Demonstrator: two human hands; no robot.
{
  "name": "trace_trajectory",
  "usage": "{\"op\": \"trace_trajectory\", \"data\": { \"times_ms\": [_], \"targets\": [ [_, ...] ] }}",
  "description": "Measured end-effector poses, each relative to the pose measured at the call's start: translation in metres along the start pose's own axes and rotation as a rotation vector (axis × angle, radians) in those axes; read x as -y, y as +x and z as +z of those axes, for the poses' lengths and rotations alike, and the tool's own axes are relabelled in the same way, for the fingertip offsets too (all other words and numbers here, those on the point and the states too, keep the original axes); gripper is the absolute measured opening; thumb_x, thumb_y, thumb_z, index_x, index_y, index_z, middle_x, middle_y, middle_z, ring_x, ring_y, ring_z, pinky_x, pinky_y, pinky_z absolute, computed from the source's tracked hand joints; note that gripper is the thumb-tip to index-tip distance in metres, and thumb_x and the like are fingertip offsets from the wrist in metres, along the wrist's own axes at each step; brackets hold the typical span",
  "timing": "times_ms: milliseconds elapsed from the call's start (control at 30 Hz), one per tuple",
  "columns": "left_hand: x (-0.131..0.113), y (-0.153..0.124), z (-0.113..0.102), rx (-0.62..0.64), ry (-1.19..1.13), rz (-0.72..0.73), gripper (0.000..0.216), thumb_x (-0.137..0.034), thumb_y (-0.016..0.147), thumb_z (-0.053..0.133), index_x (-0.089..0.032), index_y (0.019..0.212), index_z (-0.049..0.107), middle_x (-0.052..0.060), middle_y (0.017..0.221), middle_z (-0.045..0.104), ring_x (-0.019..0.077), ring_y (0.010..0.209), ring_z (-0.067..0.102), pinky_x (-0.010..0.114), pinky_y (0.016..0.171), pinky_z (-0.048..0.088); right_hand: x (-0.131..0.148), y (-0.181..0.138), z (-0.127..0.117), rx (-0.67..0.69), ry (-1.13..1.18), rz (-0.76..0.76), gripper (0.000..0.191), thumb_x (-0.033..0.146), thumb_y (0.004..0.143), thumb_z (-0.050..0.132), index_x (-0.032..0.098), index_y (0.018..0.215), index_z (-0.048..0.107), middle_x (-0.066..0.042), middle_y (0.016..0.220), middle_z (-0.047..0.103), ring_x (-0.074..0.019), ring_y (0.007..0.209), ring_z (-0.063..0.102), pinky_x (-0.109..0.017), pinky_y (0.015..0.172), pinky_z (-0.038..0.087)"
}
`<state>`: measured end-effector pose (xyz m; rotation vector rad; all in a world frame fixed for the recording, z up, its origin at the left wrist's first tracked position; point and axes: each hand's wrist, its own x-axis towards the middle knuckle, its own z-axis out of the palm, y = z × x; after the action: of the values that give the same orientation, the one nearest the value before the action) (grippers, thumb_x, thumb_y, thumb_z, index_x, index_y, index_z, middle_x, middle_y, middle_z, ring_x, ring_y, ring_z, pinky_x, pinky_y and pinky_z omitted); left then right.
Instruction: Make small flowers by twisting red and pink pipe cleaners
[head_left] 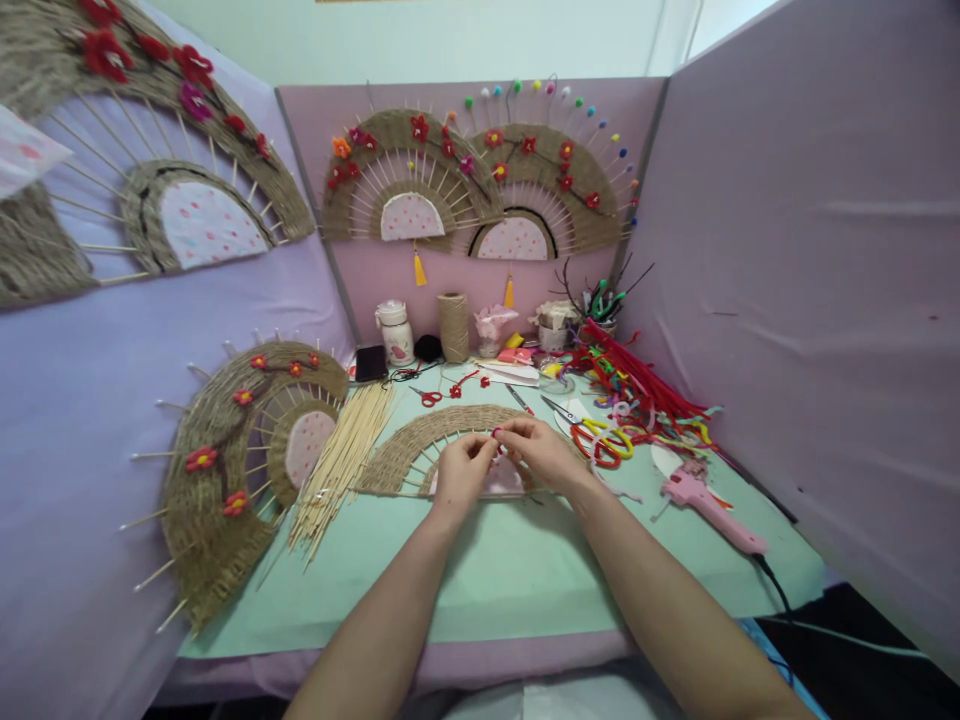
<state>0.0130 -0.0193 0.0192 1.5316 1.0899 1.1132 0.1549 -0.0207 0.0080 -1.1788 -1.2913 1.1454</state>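
Observation:
My left hand (463,470) and my right hand (541,452) meet over a half-woven twine fan (420,450) that lies flat on the green mat (510,580). Both hands have their fingers pinched together on a small red and pink piece (497,434), too small to name. The fan's pink paper centre (504,482) shows just below my fingers.
A bundle of bamboo sticks (343,460) lies left of the fan. A finished fan (240,470) leans at the left. Scissors (600,438), a pink glue gun (709,505), red pipe cleaners (637,385), a twine spool (453,326) and a jar (395,332) stand behind and right.

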Motion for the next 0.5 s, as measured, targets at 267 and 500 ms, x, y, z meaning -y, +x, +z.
{"op": "trace_trajectory", "data": {
  "times_ms": [267,500],
  "targets": [
    [0.0008,0.0016,0.0011,0.17,-0.452,-0.243,0.026,-0.034,0.06,0.07,-0.01,0.066,0.062,0.001,0.058,0.056,0.0053,0.049,0.044,0.019,0.049,0.034,0.0014,-0.0006,0.001,0.033,0.051,-0.014,0.024,0.042,0.069,0.061,0.019,0.075,0.058,0.004,0.062,0.056,-0.0088,0.051,0.044,-0.022,0.051,0.033],
    [-0.0045,0.0032,-0.006,0.247,-0.566,-0.405,0.018,-0.028,0.067,0.066,-0.01,0.071,0.064,0.005,0.068,0.063,0.0081,0.058,0.055,0.02,0.058,0.045,0.0053,-0.0007,-0.0007,0.078,0.128,0.065,0.024,0.04,0.068,0.062,0.017,0.072,0.058,0.003,0.059,0.053,-0.0078,0.049,0.041,-0.021,0.048,0.03]
  ]
}}
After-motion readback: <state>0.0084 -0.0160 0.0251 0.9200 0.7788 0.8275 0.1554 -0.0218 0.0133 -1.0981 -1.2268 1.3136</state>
